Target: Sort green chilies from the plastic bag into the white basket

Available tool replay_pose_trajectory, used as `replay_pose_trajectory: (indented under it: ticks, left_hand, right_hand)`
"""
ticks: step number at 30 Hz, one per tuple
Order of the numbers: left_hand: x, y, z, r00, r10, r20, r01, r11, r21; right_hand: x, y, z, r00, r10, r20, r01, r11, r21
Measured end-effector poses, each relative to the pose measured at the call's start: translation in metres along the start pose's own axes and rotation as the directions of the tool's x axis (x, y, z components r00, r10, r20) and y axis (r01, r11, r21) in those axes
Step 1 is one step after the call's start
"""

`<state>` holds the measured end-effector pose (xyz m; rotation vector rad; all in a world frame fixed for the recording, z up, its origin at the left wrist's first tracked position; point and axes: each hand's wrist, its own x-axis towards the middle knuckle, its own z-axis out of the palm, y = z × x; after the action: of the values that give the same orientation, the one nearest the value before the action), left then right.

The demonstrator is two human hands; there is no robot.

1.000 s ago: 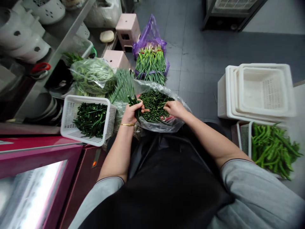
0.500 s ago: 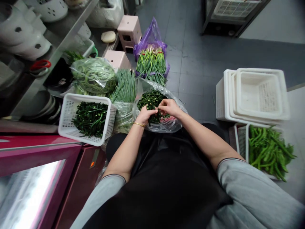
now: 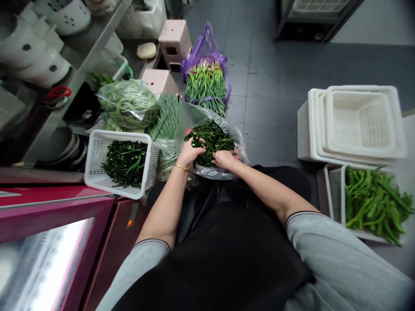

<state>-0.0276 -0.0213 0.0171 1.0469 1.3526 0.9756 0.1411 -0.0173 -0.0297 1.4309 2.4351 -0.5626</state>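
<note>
A clear plastic bag (image 3: 238, 129) stands open in front of my lap, filled with thin dark green chili peppers (image 3: 212, 134). Over its left side, my left hand (image 3: 190, 152) is closed around a small bunch of these green chilies, whose ends stick out past the fingers. My right hand (image 3: 223, 159) is down among the chilies at the bag's near right side. Its fingers are curled, and their tips are hidden, so what they pinch cannot be made out. To the left, a white perforated basket (image 3: 89, 157) holds more dark green chilies.
Bagged leafy greens (image 3: 128, 101) and long green stalks (image 3: 167, 116) lie beyond the basket. Garlic chives in a purple bag (image 3: 207, 84) rest on the floor near pink stools (image 3: 175, 39). At right are stacked white baskets (image 3: 304, 129) and light green peppers (image 3: 376, 201).
My hands have moved apart. The right hand has gone from beside the left hand's fingers down into the chilies; the left, still holding its bunch, has shifted slightly left.
</note>
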Motion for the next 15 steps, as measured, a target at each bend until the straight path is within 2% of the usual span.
replay_pose_trajectory:
  ticks: [3,6,9,11,13,14,15]
  left_hand:
    - [0.004,-0.013,0.006,0.992,0.110,0.055,-0.121,0.957,0.262]
    - [0.008,-0.022,0.018,0.972,0.185,0.144,-0.227,0.894,0.387]
    - [0.016,-0.023,0.028,0.961,0.236,0.145,-0.275,0.874,0.400]
    - [0.018,-0.017,0.031,0.961,0.259,0.100,-0.277,0.877,0.393]
    - [0.010,-0.004,0.027,0.960,0.256,0.112,-0.279,0.893,0.354]
    - [0.004,0.005,0.023,0.957,0.247,0.155,-0.284,0.905,0.318]
    - [-0.003,0.014,0.018,0.947,0.240,0.215,-0.292,0.920,0.262]
  right_hand:
    - [0.001,0.017,-0.018,0.999,0.016,-0.044,-0.011,0.994,0.110]
    - [-0.005,0.041,-0.044,0.991,0.025,-0.134,0.020,0.945,0.326]
    - [-0.011,0.049,-0.061,0.993,0.073,-0.097,-0.009,0.843,0.538]
    - [-0.016,0.043,-0.067,0.994,0.052,-0.100,0.014,0.824,0.567]
    - [-0.026,0.034,-0.070,0.988,-0.023,-0.154,0.106,0.826,0.554]
    - [-0.032,0.031,-0.071,0.984,-0.095,-0.147,0.166,0.782,0.601]
    - [-0.036,0.031,-0.071,0.977,-0.164,-0.133,0.211,0.695,0.688]
